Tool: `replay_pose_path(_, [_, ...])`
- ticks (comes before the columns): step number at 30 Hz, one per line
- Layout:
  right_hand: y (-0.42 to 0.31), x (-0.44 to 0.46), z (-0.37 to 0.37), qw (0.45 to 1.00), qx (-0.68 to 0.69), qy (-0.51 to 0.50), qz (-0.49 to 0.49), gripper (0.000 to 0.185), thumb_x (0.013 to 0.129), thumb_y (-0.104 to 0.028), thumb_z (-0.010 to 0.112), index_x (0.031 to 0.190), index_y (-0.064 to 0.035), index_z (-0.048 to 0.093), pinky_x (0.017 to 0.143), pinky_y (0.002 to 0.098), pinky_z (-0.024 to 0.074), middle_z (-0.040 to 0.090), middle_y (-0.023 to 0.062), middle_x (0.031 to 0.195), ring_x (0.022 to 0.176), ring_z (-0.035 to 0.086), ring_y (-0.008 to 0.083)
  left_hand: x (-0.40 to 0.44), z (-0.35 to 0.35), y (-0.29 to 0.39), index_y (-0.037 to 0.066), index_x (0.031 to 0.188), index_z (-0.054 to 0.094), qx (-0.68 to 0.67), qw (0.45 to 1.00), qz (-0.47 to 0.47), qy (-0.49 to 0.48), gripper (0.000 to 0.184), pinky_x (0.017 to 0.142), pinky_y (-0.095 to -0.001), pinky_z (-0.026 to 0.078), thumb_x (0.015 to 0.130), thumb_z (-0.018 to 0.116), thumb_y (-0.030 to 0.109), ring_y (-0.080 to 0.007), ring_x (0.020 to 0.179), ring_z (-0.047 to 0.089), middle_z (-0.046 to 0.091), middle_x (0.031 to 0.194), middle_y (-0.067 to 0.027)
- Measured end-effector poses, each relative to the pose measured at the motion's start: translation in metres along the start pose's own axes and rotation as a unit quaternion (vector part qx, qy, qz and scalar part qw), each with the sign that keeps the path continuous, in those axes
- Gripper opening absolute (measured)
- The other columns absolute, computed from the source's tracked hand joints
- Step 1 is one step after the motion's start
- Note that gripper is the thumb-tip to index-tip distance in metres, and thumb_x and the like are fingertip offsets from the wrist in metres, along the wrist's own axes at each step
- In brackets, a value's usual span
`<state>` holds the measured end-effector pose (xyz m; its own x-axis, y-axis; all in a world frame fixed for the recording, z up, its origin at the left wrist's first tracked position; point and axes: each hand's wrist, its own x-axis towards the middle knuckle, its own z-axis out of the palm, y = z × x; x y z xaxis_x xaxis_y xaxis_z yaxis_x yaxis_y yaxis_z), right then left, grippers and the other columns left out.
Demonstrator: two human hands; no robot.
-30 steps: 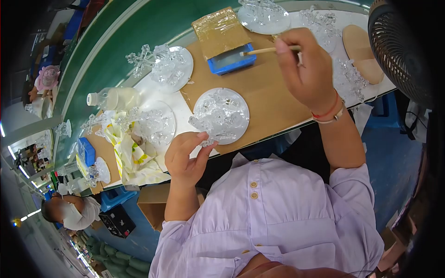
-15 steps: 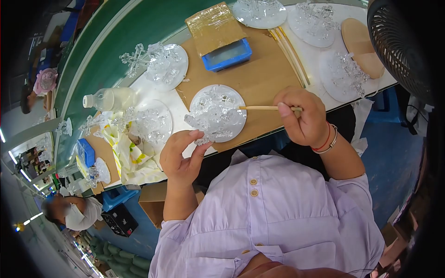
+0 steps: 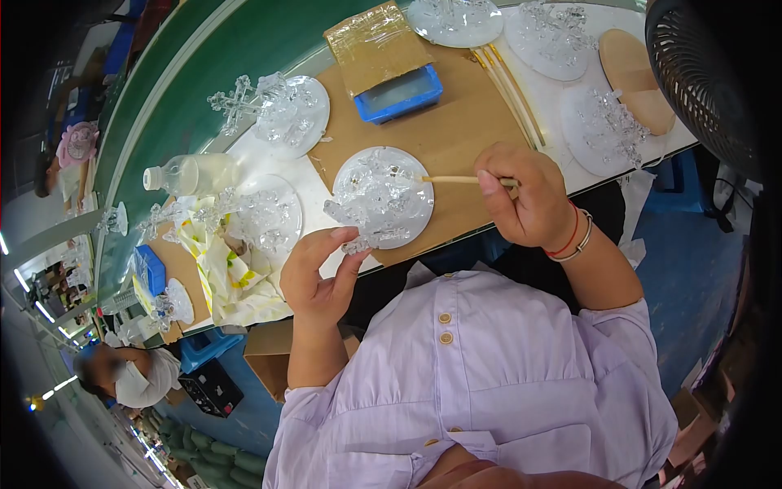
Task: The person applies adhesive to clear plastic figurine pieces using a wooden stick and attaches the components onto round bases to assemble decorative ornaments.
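A clear ornament (image 3: 379, 191) on a round white base lies on brown cardboard in front of me. My left hand (image 3: 322, 273) pinches a small clear piece at the ornament's near left edge. Between the fingers of my right hand (image 3: 521, 196) is a thin wooden-handled brush (image 3: 456, 179), its tip at the right rim of the round base. Beyond the ornament stands a blue tray (image 3: 399, 95) with liquid in it, and a tape-wrapped cardboard piece (image 3: 377, 47) covers its far side.
Other clear ornaments (image 3: 293, 116) stand left and behind. A bottle (image 3: 195, 175) and a patterned cloth (image 3: 236, 277) are at left. Several thin brushes (image 3: 509, 90) lie behind my right hand. A fan (image 3: 705, 90) stands at right; a person (image 3: 142, 375) sits at far left.
My right hand has come from above the blue tray down to the ornament, bringing the brush tip to its right side. My left hand has shifted slightly left, keeping its pinch.
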<state>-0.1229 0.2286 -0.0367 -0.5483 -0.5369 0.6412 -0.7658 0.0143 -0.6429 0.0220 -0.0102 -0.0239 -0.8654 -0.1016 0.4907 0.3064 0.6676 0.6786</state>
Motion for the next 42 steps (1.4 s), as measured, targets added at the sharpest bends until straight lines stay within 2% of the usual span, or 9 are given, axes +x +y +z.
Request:
replay_pose_path(2, [-0.003,-0.002,-0.003,0.999,0.026,-0.033,0.01,0.012,0.086,0.006,0.052,0.095,0.0007,0.046,0.054,0.0308,0.0454,0.058,0.0146,0.074,0.06,0.057,0.0251,0.0,0.0,0.0,0.002,0.107,0.06,-0.006,1.0,-0.004,0.001,0.044,0.068,-0.0305,0.052,0.068,0.077,-0.006,-0.0249,0.077,0.067,0.069,0.087,-0.0136])
replay_pose_path(6, [-0.003,-0.001,0.001,1.0,0.021,-0.012,0.02,0.012,0.086,0.006,0.052,0.095,0.0006,0.046,0.055,0.0319,0.046,0.057,0.0142,0.074,0.061,0.058,0.0262,-0.001,0.0,-0.001,0.002,0.108,0.06,-0.002,1.0,-0.007,-0.005,0.045,0.069,-0.0305,0.053,0.067,0.078,-0.006,-0.0243,0.078,0.067,0.069,0.088,-0.0134])
replay_pose_path(8, [-0.002,0.001,0.003,1.0,-0.007,-0.009,-0.015,0.012,0.084,0.006,0.053,0.093,0.0004,0.047,0.055,0.0331,0.0462,0.057,0.0139,0.075,0.061,0.057,0.0271,-0.002,0.0,-0.001,0.002,0.109,0.06,-0.002,1.0,-0.021,-0.008,0.046,0.07,-0.0304,0.053,0.067,0.078,-0.006,-0.0238,0.079,0.067,0.069,0.088,-0.013])
replay_pose_path(11, [-0.004,-0.002,-0.001,0.999,0.015,-0.039,-0.023,0.012,0.083,0.005,0.055,0.092,-0.0001,0.048,0.056,0.0335,0.0465,0.057,0.0139,0.076,0.061,0.057,0.0275,-0.003,0.0,-0.001,0.002,0.109,0.06,-0.005,1.0,-0.026,-0.007,0.047,0.071,-0.0304,0.052,0.067,0.078,-0.006,-0.0232,0.079,0.067,0.069,0.089,-0.0126])
replay_pose_path(15, [-0.006,-0.003,-0.003,0.999,0.024,-0.028,-0.005,0.012,0.083,0.005,0.055,0.092,-0.0005,0.049,0.056,0.0343,0.0467,0.057,0.0139,0.077,0.062,0.058,0.0284,-0.002,-0.002,0.001,0.001,0.109,0.06,0.013,0.999,-0.034,-0.013,0.047,0.072,-0.0299,0.052,0.066,0.078,-0.006,-0.0221,0.08,0.067,0.069,0.089,-0.0121])
replay_pose_path(21, [-0.011,-0.009,-0.006,0.997,0.024,-0.049,-0.055,0.015,0.081,0.006,0.055,0.093,-0.0016,0.049,0.057,0.0361,0.0462,0.059,0.0139,0.078,0.062,0.057,0.0297,-0.004,0.001,0.001,0.001,0.11,0.061,0.021,0.998,-0.054,-0.006,0.048,0.072,-0.0284,0.052,0.066,0.078,-0.006,-0.0201,0.08,0.068,0.069,0.087,-0.0112])
replay_pose_path(27, [-0.011,-0.011,-0.006,0.996,-0.012,-0.038,-0.081,0.018,0.079,0.005,0.057,0.093,-0.0018,0.049,0.055,0.0366,0.0446,0.059,0.015,0.079,0.06,0.054,0.0296,-0.004,0.007,0.007,0.002,0.109,0.061,0.024,0.998,-0.052,0.001,0.046,0.07,-0.0274,0.052,0.067,0.078,-0.005,-0.0199,0.078,0.068,0.07,0.087,-0.0108])
replay_pose_path(32, [-0.02,-0.018,-0.014,0.992,-0.001,-0.084,-0.098,0.021,0.077,0.004,0.06,0.093,-0.0025,0.049,0.054,0.0364,0.0444,0.059,0.0155,0.083,0.06,0.054,0.0293,-0.005,0.01,0.01,0.002,0.108,0.061,0.033,0.999,-0.037,-0.007,0.045,0.067,-0.0271,0.052,0.067,0.079,-0.004,-0.0194,0.077,0.068,0.07,0.085,-0.0104])
replay_pose_path(42, [-0.023,-0.02,-0.013,0.989,-0.007,-0.089,-0.122,0.021,0.075,0.002,0.063,0.09,-0.0031,0.049,0.054,0.0363,0.0461,0.059,0.0153,0.084,0.062,0.055,0.0294,-0.003,0.013,0.015,0.003,0.108,0.061,0.05,0.998,-0.03,-0.002,0.046,0.066,-0.027,0.052,0.066,0.08,-0.003,-0.0188,0.074,0.068,0.07,0.084,-0.0095])
